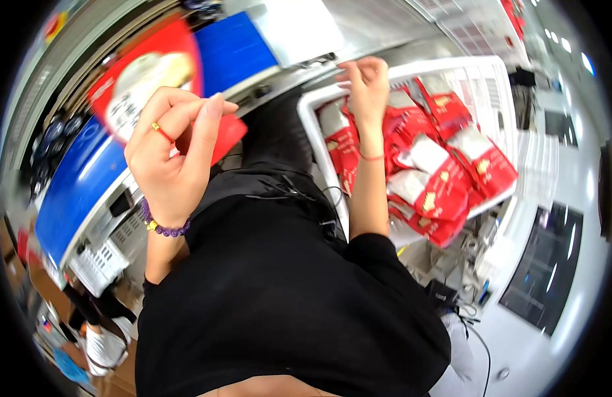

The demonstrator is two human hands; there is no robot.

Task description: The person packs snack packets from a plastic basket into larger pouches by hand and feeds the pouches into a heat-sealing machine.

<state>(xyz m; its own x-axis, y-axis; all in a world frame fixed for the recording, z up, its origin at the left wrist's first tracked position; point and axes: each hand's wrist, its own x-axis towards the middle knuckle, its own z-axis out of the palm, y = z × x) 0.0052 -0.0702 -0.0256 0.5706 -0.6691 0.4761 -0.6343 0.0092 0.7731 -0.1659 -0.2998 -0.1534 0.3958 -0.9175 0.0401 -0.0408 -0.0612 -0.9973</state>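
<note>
My left hand [173, 145], with a purple bead bracelet and a red ring, is closed around the edge of a red packet [150, 69]. The packet has a pale food picture and dark lettering, and its lower corner shows below my fingers. My right hand [367, 86] is raised over the near-left rim of a white basket [504, 76], its fingers bent and apart with nothing seen between them. Many red and white packets [445, 185] lie heaped in the basket, to the right of my right forearm.
A blue conveyor surface [236, 49] runs beyond and left of my left hand, beside a metal table [306, 30]. At the lower left stands a white crate [101, 264], near another person's white shoe [106, 347]. Cables hang at the lower right.
</note>
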